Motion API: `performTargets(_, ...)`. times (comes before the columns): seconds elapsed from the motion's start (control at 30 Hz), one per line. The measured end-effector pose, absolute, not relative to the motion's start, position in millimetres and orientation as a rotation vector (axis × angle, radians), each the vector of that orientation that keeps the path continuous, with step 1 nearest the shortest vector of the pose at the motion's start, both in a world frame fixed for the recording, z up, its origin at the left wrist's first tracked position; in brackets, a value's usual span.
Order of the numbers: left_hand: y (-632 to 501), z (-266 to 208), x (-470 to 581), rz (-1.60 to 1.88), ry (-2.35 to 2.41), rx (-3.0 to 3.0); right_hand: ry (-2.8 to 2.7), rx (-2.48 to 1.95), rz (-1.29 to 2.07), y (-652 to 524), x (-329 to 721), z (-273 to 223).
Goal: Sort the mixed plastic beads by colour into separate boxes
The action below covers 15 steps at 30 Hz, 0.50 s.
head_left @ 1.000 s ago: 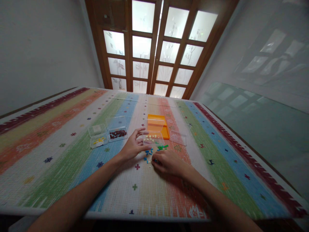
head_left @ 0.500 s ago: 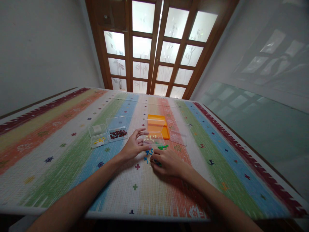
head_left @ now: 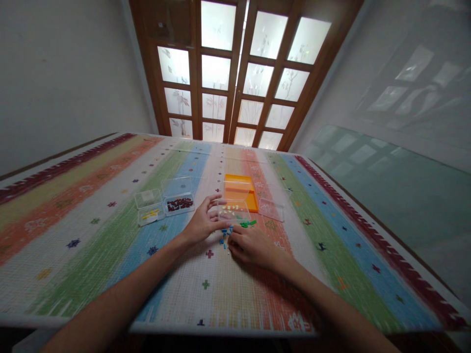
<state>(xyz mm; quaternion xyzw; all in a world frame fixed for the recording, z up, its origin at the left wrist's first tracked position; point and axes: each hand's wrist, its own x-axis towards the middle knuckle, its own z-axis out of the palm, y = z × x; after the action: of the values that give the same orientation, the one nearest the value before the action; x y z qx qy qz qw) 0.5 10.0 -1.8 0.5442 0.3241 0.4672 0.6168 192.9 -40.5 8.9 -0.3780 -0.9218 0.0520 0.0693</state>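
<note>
My left hand [head_left: 202,223] curves round the left end of a clear plastic box [head_left: 243,206], thumb at the near side and other fingers at the left and far side. Pale yellow pieces [head_left: 231,208] lie inside it. My right hand [head_left: 252,246] is low over the cloth, fingertips pinched together; what they hold, if anything, is hidden. Small blue pieces [head_left: 221,241] lie loose between my hands. Green pieces [head_left: 248,224] sit just beyond my right knuckles, at the box's near edge. A tiny pale piece [head_left: 228,253] lies near my right fingertips.
An open orange case [head_left: 251,201] lies behind the clear box. To the left are a clear box of dark red-brown pieces [head_left: 179,203] and a smaller one with yellow pieces [head_left: 150,214], lids open. A clear lid [head_left: 271,210] lies right. A striped cloth [head_left: 128,255] covers the table.
My right fingertips have shifted slightly left and closed in; a green bit seen under that hand is now hidden. My left hand and the boxes stay in place.
</note>
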Motion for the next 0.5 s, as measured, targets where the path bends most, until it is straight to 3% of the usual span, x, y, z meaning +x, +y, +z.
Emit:
performTargets(0.27, 11, -1, 0, 1.072, 0.738, 1.261, -2.805, -1.226, -0.079, -43, 185, 0)
performTargets(0.5, 12, -2, -1, 1.066, 0.736, 1.262, -2.715, -1.13, 0.018, -43, 198, 25)
